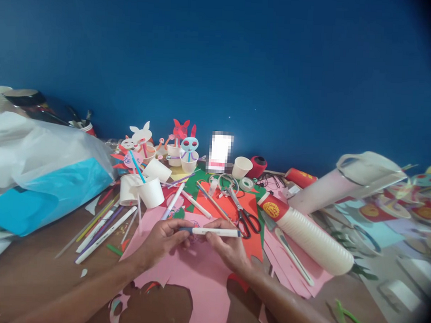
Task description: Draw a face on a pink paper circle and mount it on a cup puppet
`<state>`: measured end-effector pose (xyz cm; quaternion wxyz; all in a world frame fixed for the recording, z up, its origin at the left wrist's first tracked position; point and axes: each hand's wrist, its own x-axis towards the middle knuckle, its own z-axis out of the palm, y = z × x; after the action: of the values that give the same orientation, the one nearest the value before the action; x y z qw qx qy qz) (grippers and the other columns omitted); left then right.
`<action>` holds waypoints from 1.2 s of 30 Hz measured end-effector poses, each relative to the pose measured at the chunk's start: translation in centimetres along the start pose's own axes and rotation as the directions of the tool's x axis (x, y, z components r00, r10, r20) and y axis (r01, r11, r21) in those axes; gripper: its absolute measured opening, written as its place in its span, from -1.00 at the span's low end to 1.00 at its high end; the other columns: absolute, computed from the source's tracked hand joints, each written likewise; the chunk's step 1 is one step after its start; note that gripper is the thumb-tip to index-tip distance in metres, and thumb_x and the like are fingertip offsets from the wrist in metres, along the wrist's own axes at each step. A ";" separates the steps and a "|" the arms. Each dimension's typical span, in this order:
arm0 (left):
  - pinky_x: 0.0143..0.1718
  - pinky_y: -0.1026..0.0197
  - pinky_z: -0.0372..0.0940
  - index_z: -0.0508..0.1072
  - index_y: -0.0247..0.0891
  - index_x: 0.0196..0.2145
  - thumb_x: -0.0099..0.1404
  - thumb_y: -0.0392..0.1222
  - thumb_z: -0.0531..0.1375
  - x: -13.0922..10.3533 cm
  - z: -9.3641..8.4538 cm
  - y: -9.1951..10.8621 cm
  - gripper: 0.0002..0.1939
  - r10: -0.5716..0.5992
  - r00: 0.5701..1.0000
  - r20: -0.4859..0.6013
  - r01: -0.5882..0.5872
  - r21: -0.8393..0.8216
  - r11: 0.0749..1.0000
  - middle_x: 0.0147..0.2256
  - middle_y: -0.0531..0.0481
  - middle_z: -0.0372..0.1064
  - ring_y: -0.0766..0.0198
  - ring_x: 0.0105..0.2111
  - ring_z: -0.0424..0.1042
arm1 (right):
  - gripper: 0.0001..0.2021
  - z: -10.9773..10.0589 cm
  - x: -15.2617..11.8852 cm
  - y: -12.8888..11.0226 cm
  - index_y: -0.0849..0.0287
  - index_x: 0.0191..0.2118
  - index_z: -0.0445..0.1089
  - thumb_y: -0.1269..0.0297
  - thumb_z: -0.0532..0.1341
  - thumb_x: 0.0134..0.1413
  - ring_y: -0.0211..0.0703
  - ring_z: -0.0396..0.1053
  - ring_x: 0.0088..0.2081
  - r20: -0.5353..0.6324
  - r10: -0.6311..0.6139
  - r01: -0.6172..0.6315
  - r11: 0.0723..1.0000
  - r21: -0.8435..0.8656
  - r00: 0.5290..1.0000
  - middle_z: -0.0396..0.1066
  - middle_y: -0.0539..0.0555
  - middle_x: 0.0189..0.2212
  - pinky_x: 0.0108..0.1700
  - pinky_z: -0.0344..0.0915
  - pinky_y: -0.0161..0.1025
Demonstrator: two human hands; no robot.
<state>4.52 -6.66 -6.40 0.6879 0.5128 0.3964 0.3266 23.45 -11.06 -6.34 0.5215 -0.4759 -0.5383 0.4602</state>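
A white marker pen (pixel 215 232) with a dark blue cap lies level between my hands, over pink paper (pixel 192 275) with pieces cut out of it. My left hand (pixel 169 238) pinches the capped end at the left. Around the barrel, my right hand (pixel 228 245) closes its thumb and fingers. Just beyond the right hand, black-handled scissors (pixel 247 219) rest on orange-red paper (pixel 213 204). More white markers (pixel 196 204) lie past the left hand. Part of a drawing shows behind my fingers, mostly hidden.
Paper cups (pixel 152 192) with straw-and-paper animal figures (pixel 189 145) stand at the back left. A stack of cups (pixel 315 237) lies on its side at right, beside a white cutter knife (pixel 294 258). Green scissors (pixel 351 320) sit front right; a plastic bag (pixel 48 149) fills the left.
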 end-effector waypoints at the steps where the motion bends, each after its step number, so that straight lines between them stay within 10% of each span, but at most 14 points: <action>1: -0.49 0.27 0.28 0.52 -0.30 -0.25 0.11 -0.07 0.31 -0.1 0.1 -0.1 -0.71 0.032 0.999 -0.014 -0.031 0.030 0.999 -0.52 -0.03 0.50 0.26 -0.53 0.43 | -0.91 0.1 -0.1 -0.1 0.16 -0.36 0.42 0.26 0.23 0.07 -0.11 0.50 -0.42 0.008 0.011 -0.011 0.999 0.040 1.000 0.53 0.06 -0.48 -0.34 0.43 -0.21; 9: -0.41 0.25 0.37 0.56 -0.25 -0.30 0.12 -0.22 0.29 -1.1 1.0 -0.2 -0.84 0.217 0.970 -0.109 -0.200 0.150 0.968 -0.44 -0.03 0.51 0.22 -0.46 0.48 | -0.87 1.2 -1.2 -0.2 0.16 -0.37 0.39 0.21 0.24 0.09 -0.15 0.50 -0.42 -0.031 0.071 -0.061 0.969 0.241 0.997 0.53 0.04 -0.49 -0.32 0.42 -0.23; 21: -0.38 0.25 0.34 0.58 -0.21 -0.26 0.18 -0.16 0.25 -0.8 0.4 1.6 -0.82 0.168 0.980 0.107 -0.190 0.249 0.950 -0.38 -0.07 0.51 0.19 -0.42 0.45 | -0.83 1.3 -1.3 -0.7 0.14 -0.38 0.39 0.14 0.27 0.04 -0.15 0.47 -0.47 0.020 0.094 -0.096 0.962 0.257 0.995 0.50 0.03 -0.53 -0.35 0.42 -0.21; 27: -0.08 0.18 0.27 0.56 -0.12 -0.14 0.09 -0.18 0.32 -1.2 -1.5 4.4 -0.67 0.299 0.953 -0.054 -0.247 0.439 0.864 -0.13 -0.08 0.49 0.01 -0.11 0.40 | -0.90 0.6 -1.0 -1.4 0.14 -0.32 0.39 0.24 0.21 0.10 -0.20 0.42 -0.45 -0.070 0.014 -0.006 0.993 0.114 0.997 0.45 0.00 -0.52 -0.37 0.35 -0.27; 31: 0.08 0.10 0.15 0.30 -0.05 0.17 -0.01 -0.25 0.38 -2.5 -0.5 3.7 -0.23 0.281 0.938 0.201 -0.346 0.514 0.785 0.08 -0.09 0.35 -0.07 0.05 0.30 | -0.89 1.2 -1.6 -2.3 0.12 -0.24 0.45 0.33 0.20 0.11 -0.16 0.44 -0.33 0.114 -0.040 0.050 0.995 -0.087 0.993 0.49 0.05 -0.36 -0.27 0.37 -0.26; 36: -0.22 0.25 0.29 0.43 -0.05 0.05 0.16 -0.33 0.21 -2.6 0.6 2.8 -0.51 0.280 0.946 0.164 -0.324 0.509 0.797 -0.15 -0.03 0.50 0.10 -0.24 0.46 | -0.71 0.2 -0.8 -2.7 0.06 -0.06 0.44 0.34 0.26 0.06 -0.10 0.45 -0.20 0.366 -0.119 0.221 0.943 -0.249 0.923 0.51 0.04 -0.23 -0.11 0.34 -0.21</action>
<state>3.70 -8.42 -3.10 0.4739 0.7516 0.3562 0.2892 23.16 -12.16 -3.73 0.3830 -0.4088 -0.7218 0.4065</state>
